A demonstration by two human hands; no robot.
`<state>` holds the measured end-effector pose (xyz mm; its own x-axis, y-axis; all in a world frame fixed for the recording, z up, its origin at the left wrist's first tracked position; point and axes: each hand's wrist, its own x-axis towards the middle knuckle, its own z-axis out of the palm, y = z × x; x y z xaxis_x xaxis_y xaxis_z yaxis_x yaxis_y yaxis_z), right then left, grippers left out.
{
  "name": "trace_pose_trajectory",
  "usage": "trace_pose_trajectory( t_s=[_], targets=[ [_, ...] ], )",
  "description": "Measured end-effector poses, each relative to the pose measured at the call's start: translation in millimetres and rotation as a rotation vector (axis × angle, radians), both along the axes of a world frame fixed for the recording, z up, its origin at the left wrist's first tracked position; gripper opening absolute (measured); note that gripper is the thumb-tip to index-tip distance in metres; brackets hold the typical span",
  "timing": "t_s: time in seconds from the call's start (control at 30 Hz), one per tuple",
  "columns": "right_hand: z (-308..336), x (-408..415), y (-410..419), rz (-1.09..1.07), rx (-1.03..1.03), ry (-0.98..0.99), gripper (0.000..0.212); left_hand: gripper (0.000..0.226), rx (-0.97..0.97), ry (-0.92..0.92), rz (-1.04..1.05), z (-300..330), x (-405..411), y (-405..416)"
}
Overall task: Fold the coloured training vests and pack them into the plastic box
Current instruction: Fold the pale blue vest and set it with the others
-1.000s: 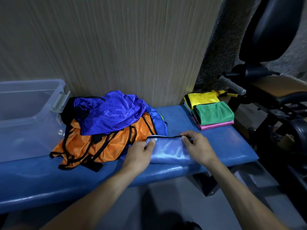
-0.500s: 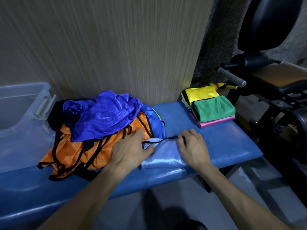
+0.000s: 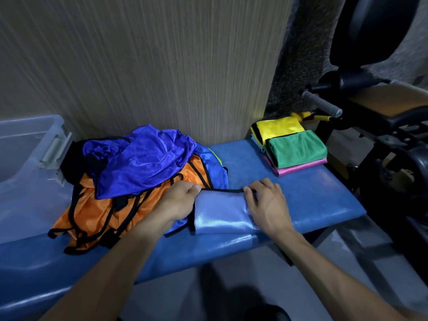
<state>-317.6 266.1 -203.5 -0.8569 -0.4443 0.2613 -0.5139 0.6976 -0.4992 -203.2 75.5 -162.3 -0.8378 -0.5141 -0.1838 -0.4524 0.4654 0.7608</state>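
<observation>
Plastic box (image 3: 25, 158): clear, far left on the blue bench (image 3: 301, 200). Loose heap beside it: royal-blue vest (image 3: 143, 163) over orange vest (image 3: 92, 214), black-trimmed. Left hand (image 3: 178, 202): at the heap's right edge, thumb and fingers pinching the left corner of the light-blue vest (image 3: 220, 216). That vest: folded flat at the bench's front, between both hands. Right hand (image 3: 266, 202): fingers curled on its black-trimmed right corner. Folded stack (image 3: 294, 147), yellow, green, pink: back right, apart
</observation>
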Motion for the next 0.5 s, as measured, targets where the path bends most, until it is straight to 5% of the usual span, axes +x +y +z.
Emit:
trace_pose_trajectory(
  t_s=[0.17, 0.33, 0.5],
  targets=[
    [-0.1, 0.1, 0.1, 0.016, 0.015, 0.011, 0.030, 0.041, 0.203, -0.064, -0.070, 4.9, -3.0, -18.7],
    [-2.1, -1.4, -1.9, -0.007, 0.062, 0.003, 0.031, 0.041, -0.156, -0.135, -0.348, 8.8, 0.1, -23.8],
    [-2.0, -0.9, -4.9, -0.026, 0.092, -0.004, 0.031, 0.031, -0.213, -0.144, -0.384, 2.7, 3.0, -25.4]
  ],
)
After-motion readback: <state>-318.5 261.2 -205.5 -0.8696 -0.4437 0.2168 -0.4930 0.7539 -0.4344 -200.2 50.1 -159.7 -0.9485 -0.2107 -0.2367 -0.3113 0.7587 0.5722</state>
